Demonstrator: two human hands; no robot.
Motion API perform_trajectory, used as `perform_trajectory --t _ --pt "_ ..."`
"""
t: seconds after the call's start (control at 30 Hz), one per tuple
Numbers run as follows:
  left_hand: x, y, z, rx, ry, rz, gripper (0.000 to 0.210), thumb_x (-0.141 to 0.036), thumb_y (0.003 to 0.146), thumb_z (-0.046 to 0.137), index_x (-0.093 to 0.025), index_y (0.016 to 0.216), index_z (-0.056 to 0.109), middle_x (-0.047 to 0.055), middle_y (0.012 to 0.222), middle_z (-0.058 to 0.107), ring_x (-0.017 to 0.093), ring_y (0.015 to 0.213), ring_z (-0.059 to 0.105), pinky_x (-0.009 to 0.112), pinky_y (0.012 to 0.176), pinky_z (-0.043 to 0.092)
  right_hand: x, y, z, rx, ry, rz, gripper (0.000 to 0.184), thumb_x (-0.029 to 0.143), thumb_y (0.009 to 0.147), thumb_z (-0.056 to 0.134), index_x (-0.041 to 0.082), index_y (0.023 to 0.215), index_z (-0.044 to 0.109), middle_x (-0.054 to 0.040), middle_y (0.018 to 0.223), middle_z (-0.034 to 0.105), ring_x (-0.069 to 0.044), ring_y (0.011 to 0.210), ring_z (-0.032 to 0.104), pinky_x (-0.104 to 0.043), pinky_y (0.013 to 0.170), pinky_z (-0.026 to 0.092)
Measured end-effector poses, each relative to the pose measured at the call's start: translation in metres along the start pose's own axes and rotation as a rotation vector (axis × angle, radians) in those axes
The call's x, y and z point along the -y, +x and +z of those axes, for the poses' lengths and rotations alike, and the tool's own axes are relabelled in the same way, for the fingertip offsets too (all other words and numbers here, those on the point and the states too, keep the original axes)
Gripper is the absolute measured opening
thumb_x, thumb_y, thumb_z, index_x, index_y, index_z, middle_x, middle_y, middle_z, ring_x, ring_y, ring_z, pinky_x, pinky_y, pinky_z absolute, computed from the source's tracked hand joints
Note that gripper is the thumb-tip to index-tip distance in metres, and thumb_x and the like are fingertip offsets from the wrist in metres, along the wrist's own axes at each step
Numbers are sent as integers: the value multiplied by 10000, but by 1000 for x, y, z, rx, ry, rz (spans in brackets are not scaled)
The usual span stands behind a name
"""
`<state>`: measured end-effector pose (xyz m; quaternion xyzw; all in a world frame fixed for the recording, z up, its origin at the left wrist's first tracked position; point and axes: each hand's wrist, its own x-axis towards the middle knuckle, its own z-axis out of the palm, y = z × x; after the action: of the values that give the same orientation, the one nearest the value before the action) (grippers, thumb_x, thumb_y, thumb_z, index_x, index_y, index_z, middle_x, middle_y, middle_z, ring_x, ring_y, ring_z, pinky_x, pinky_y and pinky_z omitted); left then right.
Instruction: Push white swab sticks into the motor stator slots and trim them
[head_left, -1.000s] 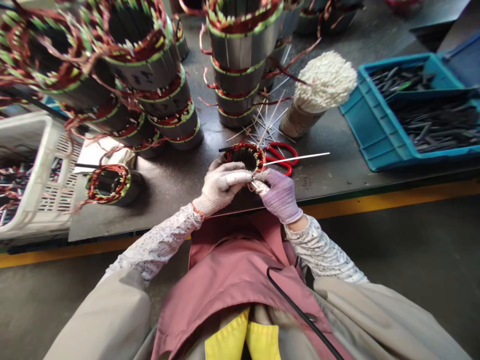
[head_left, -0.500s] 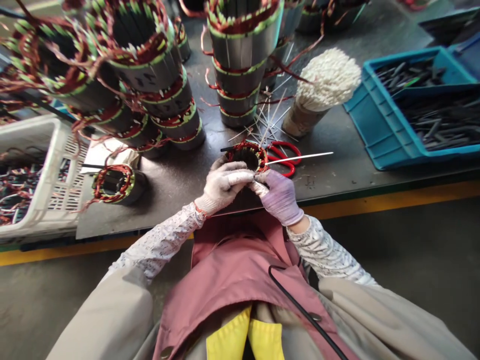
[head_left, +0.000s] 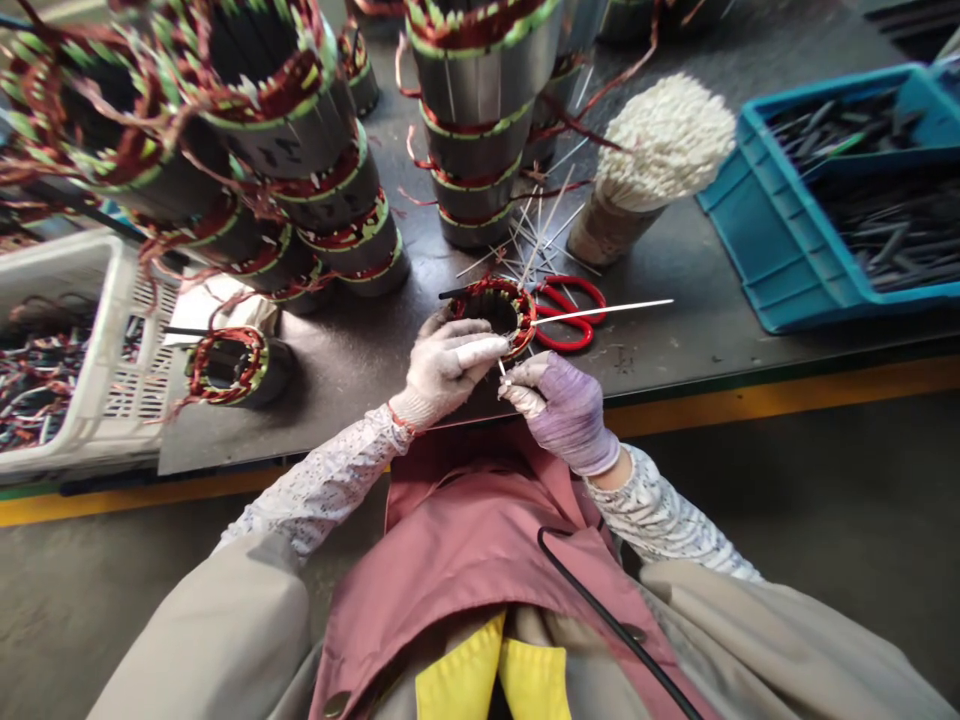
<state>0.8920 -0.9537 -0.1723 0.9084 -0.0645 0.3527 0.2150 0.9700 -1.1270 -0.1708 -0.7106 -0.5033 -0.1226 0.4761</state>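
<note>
A motor stator (head_left: 520, 301) with copper-red windings and green slot liners stands on the bench in front of me. My left hand (head_left: 454, 365), in a whitish glove with dirty fingertips, is closed around the stator's near left side. My right hand (head_left: 566, 405), in a purple and white glove, is closed in a pinch by the near right rim. A short end of white cord shows at its fingertips. Another length of white cord (head_left: 611, 311) sticks out rightward from the windings. Red-handled scissors (head_left: 571, 346) lie just right of the stator, their blades hidden.
Stacked stators (head_left: 480, 145) rise behind, with more stacks at the left. One stator (head_left: 225, 365) sits alone at left, near a white crate (head_left: 112, 330). Loose cords lie near a cord bundle (head_left: 667, 140) in a holder. A blue bin (head_left: 780, 220) holds dark tubing pieces.
My right hand has drawn slightly away from the stator, down and to the right, exposing a short white cord end. My left hand stays on the stator. The view has shifted slightly.
</note>
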Motion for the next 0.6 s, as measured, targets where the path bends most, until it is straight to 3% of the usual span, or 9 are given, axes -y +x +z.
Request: perform_trajectory --t 0.23,0.4,0.5,0.6 --pt "3 0 -1 62 26 34 198 -296 950 545 -280 979 741 6 965 778 159 1021 694 388 1007 408 -8 2 15 0 -263 -27 193 278 928 557 157 830 671 -63 762 692 -164 728 638 -252 688 486" --pt "5 -1 -1 136 34 4 239 -313 949 508 -280 1027 731 12 979 775 175 1038 681 415 1028 379 -5 14 11 97 -495 -99 304 325 955 476 129 828 672 -99 795 681 -161 698 594 -260 595 384" --pt "2 0 -4 173 41 -61 258 -327 950 522 -261 1132 692 23 1015 765 179 1038 676 411 1060 370 0 15 -4 227 -394 -103 315 314 926 461 128 769 661 -105 759 659 -153 638 549 -267 560 343" --pt "-2 3 -7 165 63 -127 429 -363 934 569 -197 1329 564 91 1222 690 198 1149 625 370 1055 405 10 3 -23 316 -79 99 247 358 828 565 155 728 664 -85 734 656 -138 592 527 -254 526 354"
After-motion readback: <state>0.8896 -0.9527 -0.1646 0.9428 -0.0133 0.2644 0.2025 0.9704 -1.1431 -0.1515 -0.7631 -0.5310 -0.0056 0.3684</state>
